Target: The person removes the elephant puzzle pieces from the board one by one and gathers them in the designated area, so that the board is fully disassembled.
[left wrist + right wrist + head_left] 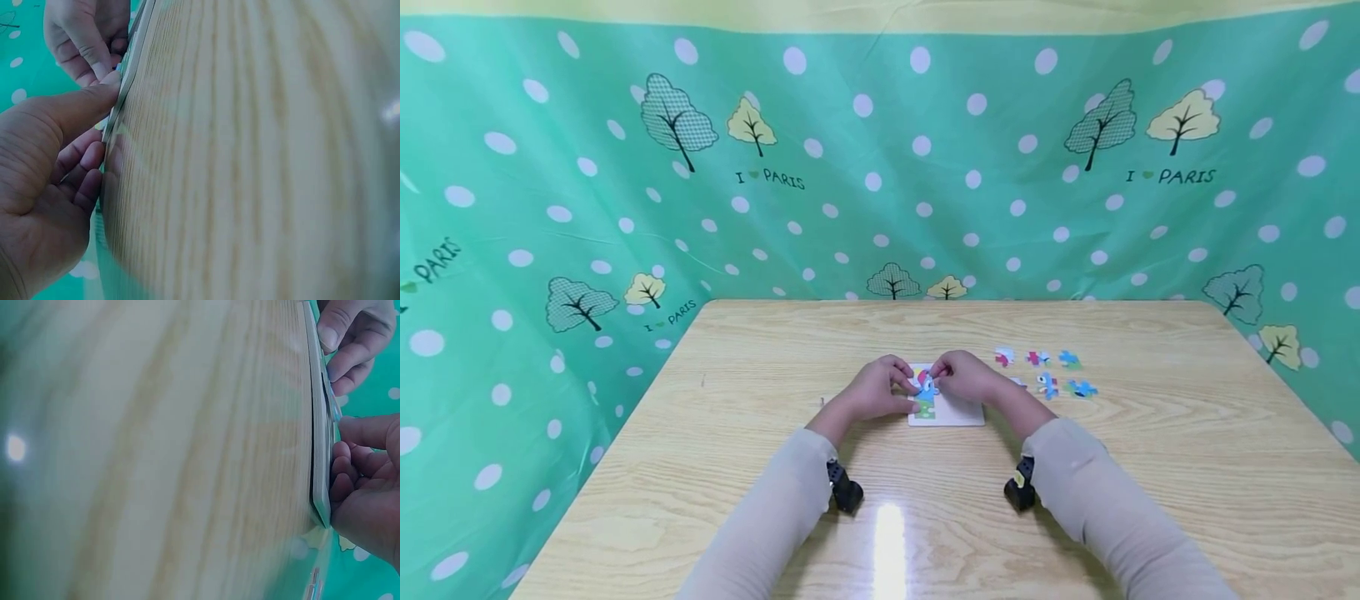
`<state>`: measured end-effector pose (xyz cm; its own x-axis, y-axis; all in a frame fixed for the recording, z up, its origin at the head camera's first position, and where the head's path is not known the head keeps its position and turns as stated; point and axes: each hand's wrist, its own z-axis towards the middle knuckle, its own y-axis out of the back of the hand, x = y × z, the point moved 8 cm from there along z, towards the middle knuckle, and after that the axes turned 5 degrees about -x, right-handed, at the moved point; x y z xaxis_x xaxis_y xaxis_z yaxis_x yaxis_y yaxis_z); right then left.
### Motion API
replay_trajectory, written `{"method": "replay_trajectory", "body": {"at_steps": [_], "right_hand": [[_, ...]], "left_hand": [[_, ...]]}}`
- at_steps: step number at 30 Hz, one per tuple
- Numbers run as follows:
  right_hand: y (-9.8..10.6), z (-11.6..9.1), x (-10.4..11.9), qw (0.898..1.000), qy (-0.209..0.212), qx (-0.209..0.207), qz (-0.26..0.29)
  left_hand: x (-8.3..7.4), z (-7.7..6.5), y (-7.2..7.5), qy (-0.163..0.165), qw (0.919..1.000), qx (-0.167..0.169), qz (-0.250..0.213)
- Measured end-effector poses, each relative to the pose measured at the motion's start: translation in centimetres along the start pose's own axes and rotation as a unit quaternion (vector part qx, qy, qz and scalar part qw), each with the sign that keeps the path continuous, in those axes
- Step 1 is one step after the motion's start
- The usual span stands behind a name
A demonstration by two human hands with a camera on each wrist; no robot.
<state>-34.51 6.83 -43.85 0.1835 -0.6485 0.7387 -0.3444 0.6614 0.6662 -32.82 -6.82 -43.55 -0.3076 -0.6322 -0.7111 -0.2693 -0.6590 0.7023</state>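
Note:
A white puzzle board (958,411) lies on the wooden table (1150,467), with a few coloured pieces fitted into its left part (926,406). My left hand (904,390) grips the board's left edge; in the left wrist view its thumb (94,100) lies on the board edge (134,56) and the fingers curl beside it. My right hand (942,379) pinches a blue puzzle piece (928,384) on the board. In the right wrist view the board's edge (319,456) runs between my right hand (350,444) and the left hand (350,337).
Several loose puzzle pieces (1048,384) lie in two rows just right of the board. Black wrist cameras (845,492) sit near the table at both forearms. A green dotted cloth (880,167) walls in the table on three sides.

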Motion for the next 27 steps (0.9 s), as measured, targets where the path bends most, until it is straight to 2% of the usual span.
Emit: {"method": "replay_trajectory", "body": {"at_steps": [14, 27], "right_hand": [[0.42, -0.06, 0.39, 0.998, -0.003, -0.062, -0.018], [0.96, -0.29, 0.40, 0.993, -0.052, -0.102, 0.019]], "left_hand": [[-0.20, -0.04, 0.03, -0.011, 0.9999, -0.001, 0.007], [0.04, 0.04, -0.03, 0.003, 1.0000, 0.002, -0.004]]}}
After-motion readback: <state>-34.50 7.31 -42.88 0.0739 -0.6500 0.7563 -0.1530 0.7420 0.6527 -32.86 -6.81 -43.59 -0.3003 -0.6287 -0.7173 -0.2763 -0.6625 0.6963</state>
